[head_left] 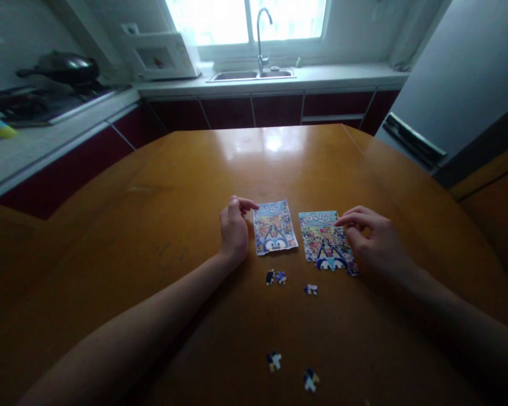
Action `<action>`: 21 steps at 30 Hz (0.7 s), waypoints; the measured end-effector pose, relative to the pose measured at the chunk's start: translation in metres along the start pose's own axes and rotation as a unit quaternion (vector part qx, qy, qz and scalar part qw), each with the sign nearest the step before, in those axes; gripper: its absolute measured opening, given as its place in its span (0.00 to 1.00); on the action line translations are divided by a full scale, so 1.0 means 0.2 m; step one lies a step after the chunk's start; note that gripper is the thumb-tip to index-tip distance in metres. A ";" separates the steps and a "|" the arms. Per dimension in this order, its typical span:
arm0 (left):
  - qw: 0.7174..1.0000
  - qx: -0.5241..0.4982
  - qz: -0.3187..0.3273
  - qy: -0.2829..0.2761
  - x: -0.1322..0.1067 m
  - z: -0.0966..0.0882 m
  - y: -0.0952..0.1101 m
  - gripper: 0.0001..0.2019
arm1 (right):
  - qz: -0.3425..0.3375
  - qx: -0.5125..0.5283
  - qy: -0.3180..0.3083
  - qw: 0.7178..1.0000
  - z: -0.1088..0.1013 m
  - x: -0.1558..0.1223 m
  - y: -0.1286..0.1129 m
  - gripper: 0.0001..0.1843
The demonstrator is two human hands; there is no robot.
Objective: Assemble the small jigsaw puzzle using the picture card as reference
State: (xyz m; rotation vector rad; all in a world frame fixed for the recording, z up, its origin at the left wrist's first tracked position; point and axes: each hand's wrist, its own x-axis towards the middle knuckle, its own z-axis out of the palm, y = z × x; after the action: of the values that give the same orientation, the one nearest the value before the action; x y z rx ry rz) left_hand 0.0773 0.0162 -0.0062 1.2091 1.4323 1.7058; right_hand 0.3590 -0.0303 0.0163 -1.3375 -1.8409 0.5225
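Note:
A creased picture sheet (275,225) with a crowd of cartoon figures lies on the wooden table. My left hand (235,228) rests at its left side, index finger stretched to the upper left corner, the other fingers loosely bent. To the right is a jigsaw puzzle (324,239) with the same picture, its lower edge uneven. My right hand (370,234) hovers at its upper right edge with fingers apart; whether the fingertips touch it I cannot tell. Loose jigsaw pieces (281,277) lie below, among them a single piece (311,289) and two nearer pieces (274,361).
The glossy wooden table (186,186) fills the foreground. Behind it run a counter with a sink (237,75), a tap (260,39) and a white microwave (165,55). A dark pan (68,67) sits on the stove at left. A grey fridge (457,84) stands at right.

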 end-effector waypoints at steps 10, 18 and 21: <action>0.998 -0.050 0.008 -0.046 -0.01 0.01 0.03 0.18 | 0.019 0.017 0.000 1.000 -0.03 0.02 -0.01 0.11; 0.996 -0.062 0.032 -0.059 -0.02 0.02 0.03 0.09 | 0.015 0.018 0.000 1.000 -0.04 0.00 -0.02 0.10; 0.995 -0.063 0.037 -0.062 -0.02 0.03 0.04 0.06 | 0.012 0.016 -0.006 1.000 -0.04 0.00 -0.02 0.10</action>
State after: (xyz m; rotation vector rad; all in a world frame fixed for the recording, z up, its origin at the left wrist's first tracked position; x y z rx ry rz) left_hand 0.0850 0.0130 0.0000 1.2884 1.2023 1.7098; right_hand 0.3629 -0.0332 0.0226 -1.3388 -1.8203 0.5711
